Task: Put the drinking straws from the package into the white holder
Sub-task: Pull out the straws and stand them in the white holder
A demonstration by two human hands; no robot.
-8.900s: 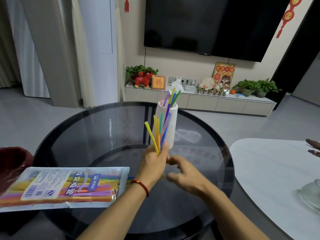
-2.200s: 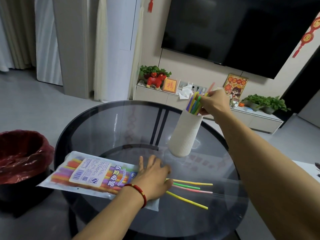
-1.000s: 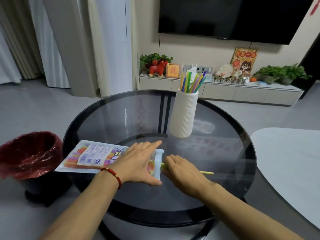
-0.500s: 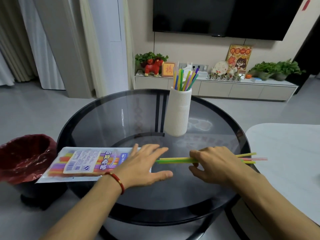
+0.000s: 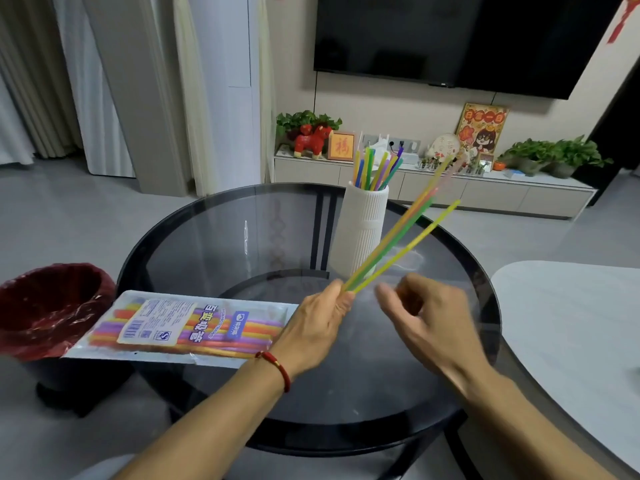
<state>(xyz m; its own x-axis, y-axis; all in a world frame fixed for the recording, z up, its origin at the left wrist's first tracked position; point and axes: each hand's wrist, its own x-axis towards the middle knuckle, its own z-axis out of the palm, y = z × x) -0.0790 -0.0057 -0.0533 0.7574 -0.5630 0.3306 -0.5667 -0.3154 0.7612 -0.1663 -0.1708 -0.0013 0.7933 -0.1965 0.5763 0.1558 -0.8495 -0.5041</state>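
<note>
Head view shows the left hand (image 5: 317, 320) pinched shut on a small bunch of thin coloured plastic straws (image 5: 398, 240), which slant up and away to its right. Just right of that grip, the blurred right hand (image 5: 424, 317) hangs loosely curled and empty. Left of the grip lies the clear printed straw package (image 5: 187, 329) on the round dark glass table (image 5: 207, 244), and beyond it stands the ribbed white holder (image 5: 362, 226), straws already inside.

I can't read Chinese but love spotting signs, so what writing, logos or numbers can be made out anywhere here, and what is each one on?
"百变吸管", large characters on the straw package lying on the glass table.
"S", a small logo on the package's white label; the barcode and fine print beside it are too small to read.
"福", on the small framed plaque on the cabinet.
"日进一日", my best reading of the blurred top line of the poster.
</note>
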